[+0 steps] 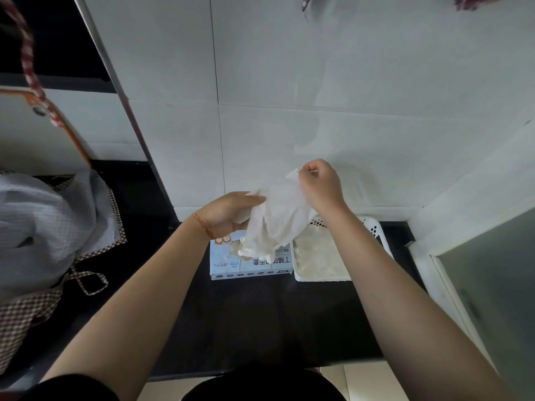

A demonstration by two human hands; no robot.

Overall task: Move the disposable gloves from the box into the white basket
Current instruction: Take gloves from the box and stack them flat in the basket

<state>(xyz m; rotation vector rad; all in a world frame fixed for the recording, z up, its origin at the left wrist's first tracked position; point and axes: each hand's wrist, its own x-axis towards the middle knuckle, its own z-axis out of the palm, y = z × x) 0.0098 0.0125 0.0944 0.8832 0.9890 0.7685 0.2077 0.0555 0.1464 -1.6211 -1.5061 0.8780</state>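
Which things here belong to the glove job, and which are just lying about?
Job: gloves held by left hand and right hand; glove box; white basket.
Lying about: checked cloth; red-checked strap.

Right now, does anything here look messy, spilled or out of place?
Nothing is spilled or broken. The only untidy bit is the glove bunch, held up between the left hand and right hand, its lower end dangling over the box rather than the white basket, which already holds gloves.
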